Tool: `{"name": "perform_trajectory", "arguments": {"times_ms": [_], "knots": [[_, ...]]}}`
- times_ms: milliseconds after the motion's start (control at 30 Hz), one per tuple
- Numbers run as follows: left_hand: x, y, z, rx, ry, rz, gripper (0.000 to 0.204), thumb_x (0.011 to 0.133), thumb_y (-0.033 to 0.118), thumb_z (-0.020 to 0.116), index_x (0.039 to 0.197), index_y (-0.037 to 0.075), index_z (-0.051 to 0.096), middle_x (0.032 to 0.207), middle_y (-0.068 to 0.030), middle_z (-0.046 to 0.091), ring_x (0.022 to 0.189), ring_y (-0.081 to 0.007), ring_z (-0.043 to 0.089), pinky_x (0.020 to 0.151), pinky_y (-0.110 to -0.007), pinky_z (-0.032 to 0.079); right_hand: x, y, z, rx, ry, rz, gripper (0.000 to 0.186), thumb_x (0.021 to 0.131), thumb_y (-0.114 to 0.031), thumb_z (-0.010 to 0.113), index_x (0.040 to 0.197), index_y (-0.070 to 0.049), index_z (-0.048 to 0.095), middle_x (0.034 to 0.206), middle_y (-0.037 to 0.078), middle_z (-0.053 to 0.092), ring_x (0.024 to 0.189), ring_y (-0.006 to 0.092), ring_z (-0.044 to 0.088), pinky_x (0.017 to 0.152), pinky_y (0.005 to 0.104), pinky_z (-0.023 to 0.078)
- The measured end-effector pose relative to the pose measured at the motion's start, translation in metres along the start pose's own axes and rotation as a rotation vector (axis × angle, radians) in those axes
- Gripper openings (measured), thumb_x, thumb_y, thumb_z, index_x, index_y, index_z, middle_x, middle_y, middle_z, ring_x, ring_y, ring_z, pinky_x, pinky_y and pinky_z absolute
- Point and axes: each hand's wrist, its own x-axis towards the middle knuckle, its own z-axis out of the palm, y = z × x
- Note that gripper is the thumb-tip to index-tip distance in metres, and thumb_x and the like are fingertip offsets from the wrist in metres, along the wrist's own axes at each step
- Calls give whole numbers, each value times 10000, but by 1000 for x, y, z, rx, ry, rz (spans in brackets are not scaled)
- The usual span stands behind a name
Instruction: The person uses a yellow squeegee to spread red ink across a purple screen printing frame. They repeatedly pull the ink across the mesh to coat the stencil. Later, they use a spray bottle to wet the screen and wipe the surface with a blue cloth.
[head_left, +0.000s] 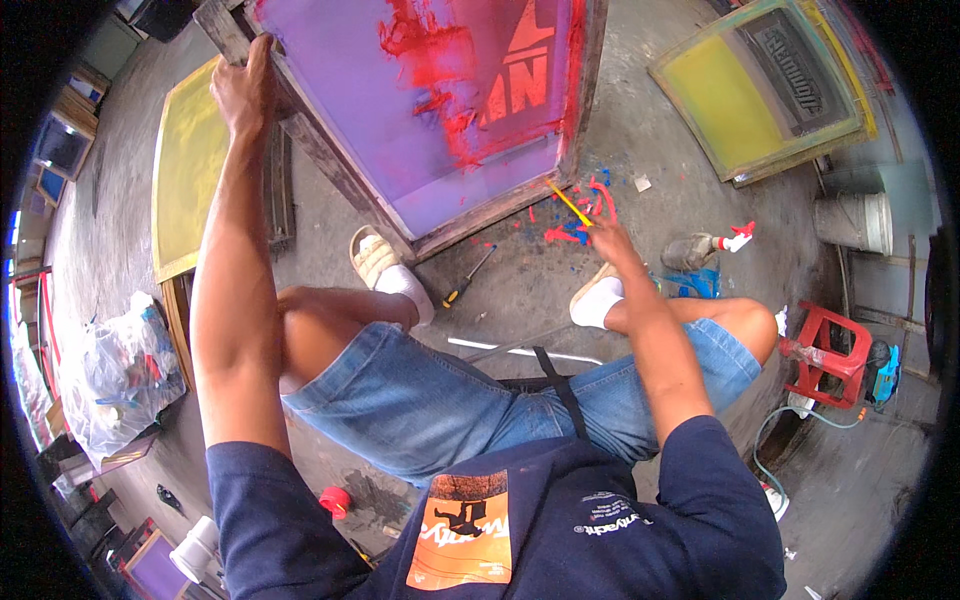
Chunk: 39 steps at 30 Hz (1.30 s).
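A screen-printing frame (340, 185) with worn wooden edges and purple mesh stands tilted in front of me. Red ink is smeared over its upper middle, and red lettering shows at the right. My left hand (243, 92) is closed around the frame's left wooden edge near the top. In my right hand (612, 243) is a thin yellow tool (572, 205), its far end at the frame's lower right corner; I cannot tell whether it touches the wood. Below that corner, red and blue scraps (570, 235) lie on the floor. A screwdriver (468, 277) rests between my feet.
Yellow mesh screens stand at the left (185, 185) and upper right (720, 110). On the right are a spray bottle (692, 251), a metal bucket (855, 224), a red stool (828, 352) and a hose (765, 440). A stuffed plastic bag (120, 375) sits at the left.
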Motion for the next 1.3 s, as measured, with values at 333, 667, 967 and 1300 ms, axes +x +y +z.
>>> {"name": "perform_trajectory", "arguments": {"times_ms": [333, 667, 967, 1300], "knots": [[2, -9, 1, 53, -30, 92, 521, 750, 460, 587, 823, -52, 650, 754, -253, 637, 749, -369, 636, 749, -435, 470, 21, -64, -66, -358, -243, -214, 334, 786, -200, 484, 1064, -101, 642, 1067, 180, 614, 976, 332, 587, 840, 408, 459], [0, -13, 1, 45, -38, 72, 535, 737, 463, 593, 819, -64, 638, 774, -269, 631, 782, -403, 627, 755, -437, 466, 16, -111, -84, -431, -422, -245, 267, 734, -217, 509, 885, -66, 670, 925, 152, 649, 847, 333, 605, 762, 428, 465], [5, -16, 7, 65, -5, 82, 551, 731, 481, 594, 829, -59, 647, 799, -272, 634, 809, -403, 626, 765, -443, 463, 35, -108, -65, -391, -262, -117, 328, 725, -224, 518, 995, -132, 679, 905, 169, 658, 855, 338, 627, 770, 416, 485], [9, -26, 1, 70, -31, 61, 531, 735, 468, 584, 828, -51, 647, 793, -260, 636, 817, -399, 624, 770, -442, 462, 6, -134, -114, -271, -116, -373, 320, 726, -167, 532, 1010, -103, 663, 924, 208, 645, 874, 357, 625, 742, 445, 486]]}}
